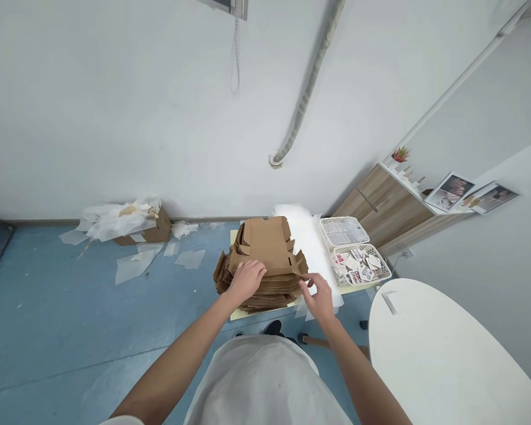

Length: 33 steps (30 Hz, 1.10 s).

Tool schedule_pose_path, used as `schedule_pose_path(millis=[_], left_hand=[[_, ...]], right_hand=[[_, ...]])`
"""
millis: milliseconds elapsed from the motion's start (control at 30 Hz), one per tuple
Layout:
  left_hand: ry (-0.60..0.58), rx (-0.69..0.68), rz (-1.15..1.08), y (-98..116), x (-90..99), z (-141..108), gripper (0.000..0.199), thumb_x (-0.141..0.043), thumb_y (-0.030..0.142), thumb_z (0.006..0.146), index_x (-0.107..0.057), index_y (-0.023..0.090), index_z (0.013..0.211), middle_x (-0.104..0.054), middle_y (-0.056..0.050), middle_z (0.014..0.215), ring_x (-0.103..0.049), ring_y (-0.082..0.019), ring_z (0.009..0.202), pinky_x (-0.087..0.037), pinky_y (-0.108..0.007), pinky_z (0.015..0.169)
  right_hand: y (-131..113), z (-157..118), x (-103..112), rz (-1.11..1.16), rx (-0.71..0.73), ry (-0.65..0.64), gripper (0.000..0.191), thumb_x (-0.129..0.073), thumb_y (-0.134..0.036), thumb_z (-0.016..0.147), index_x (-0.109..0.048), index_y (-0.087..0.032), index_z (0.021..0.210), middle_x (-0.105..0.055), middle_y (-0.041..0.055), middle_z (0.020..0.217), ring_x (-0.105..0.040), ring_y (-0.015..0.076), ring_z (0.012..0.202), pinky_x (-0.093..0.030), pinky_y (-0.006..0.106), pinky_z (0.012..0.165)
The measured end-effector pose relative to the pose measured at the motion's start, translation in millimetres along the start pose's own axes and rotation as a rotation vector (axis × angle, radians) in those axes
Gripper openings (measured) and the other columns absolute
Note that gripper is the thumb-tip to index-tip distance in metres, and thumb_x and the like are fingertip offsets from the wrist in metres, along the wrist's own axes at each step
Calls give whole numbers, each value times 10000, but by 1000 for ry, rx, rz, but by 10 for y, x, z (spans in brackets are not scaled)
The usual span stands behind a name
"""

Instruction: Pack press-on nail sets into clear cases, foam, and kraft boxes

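Note:
A stack of flattened brown cardboard boxes (265, 301) lies on a low table in front of me. The top cardboard box (268, 239) is partly unfolded, with side flaps and a slot near its front edge. My left hand (248, 278) is closed over the left part of that front edge, its fingers on top and close together; its thumb is hidden. At the front right corner, my right hand (317, 297) pinches a small flap of the same box between thumb and fingers.
White foam sheets (298, 236) lie right of the stack. Beyond are a white basket of printed cards (358, 265) and another with clear packets (344, 230). A white round table (442, 354) stands at right. A carton with wrapping scraps (148, 230) sits on the floor at left.

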<state>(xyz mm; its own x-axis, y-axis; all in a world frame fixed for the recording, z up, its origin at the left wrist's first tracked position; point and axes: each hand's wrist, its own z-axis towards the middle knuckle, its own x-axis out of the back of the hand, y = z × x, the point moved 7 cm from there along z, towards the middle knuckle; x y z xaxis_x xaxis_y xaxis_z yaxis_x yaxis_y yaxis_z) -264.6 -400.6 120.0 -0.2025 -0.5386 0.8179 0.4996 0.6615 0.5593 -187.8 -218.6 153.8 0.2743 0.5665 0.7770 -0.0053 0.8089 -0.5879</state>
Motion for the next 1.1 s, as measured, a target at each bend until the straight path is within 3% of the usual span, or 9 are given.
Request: schedule_pose_path(millis=[100,233,333,467,600,700,767,900,1100], left_hand=[[44,-19,-18,64,63,-33,340,-229,315,889,-542,209,809,-589,-43,850,-507,-189,834,-317,-330,767],[93,-12,-64,131,135,-123,329,-229,304,888,-544,214,857,-588,-48,875,-492,-183,853,-302,-340,809],[108,-39,-114,208,122,-222,316,-248,297,884,-551,211,861,-592,-53,896,-486,-185,876,-301,-347,825],[90,-113,-158,350,62,-346,327,-250,291,884,-562,211,831,-595,-50,888,-496,-175,877,-306,-347,846],[129,-109,-160,361,142,-405,270,-338,355,851,-571,218,871,-579,-55,979,-478,-199,989,-280,-366,902],[252,70,-126,138,307,-384,347,-398,424,805,-513,211,1052,-510,-87,1142,-417,-250,1106,-264,-401,929],[278,213,-99,-47,357,-341,478,-404,443,793,-389,200,1204,-459,-111,1217,-398,-269,1137,-278,-419,916],[130,341,-95,-228,219,-199,656,-422,442,780,-169,175,1324,-503,-136,1193,-482,-270,1061,-271,-450,896],[-47,338,37,-32,-5,-53,551,-409,356,783,-284,162,1283,-661,-80,820,-587,-249,839,-197,-470,895]], right_hand=[[140,128,146,79,-144,87,506,-480,-488,744,-440,-190,1151,-537,95,1028,-521,156,690,-432,327,693],[286,268,106,257,-337,59,637,-469,-516,726,-316,-204,1261,-470,121,1159,-552,152,731,-460,303,659],[341,304,40,389,-407,-4,618,-489,-490,717,-330,-211,1246,-539,96,1074,-573,143,658,-471,286,587],[389,286,-7,478,-453,-87,462,-497,-450,713,-499,-156,1070,-607,66,836,-579,167,611,-467,280,494],[338,268,106,557,-381,-39,444,-464,-433,743,-503,-165,1094,-618,87,958,-600,206,756,-496,305,567],[253,244,298,529,-263,28,457,-450,-421,773,-480,-175,1157,-586,91,1095,-560,224,950,-480,335,744],[235,205,414,481,-230,43,460,-439,-417,789,-465,-185,1185,-560,83,1151,-529,224,1017,-452,352,815],[271,82,606,396,-197,76,456,-426,-416,802,-458,-210,1208,-526,60,1204,-473,221,1104,-410,368,891],[486,-172,744,358,-276,138,502,-415,-412,810,-391,-211,1270,-465,61,1272,-435,234,1151,-435,367,869]])
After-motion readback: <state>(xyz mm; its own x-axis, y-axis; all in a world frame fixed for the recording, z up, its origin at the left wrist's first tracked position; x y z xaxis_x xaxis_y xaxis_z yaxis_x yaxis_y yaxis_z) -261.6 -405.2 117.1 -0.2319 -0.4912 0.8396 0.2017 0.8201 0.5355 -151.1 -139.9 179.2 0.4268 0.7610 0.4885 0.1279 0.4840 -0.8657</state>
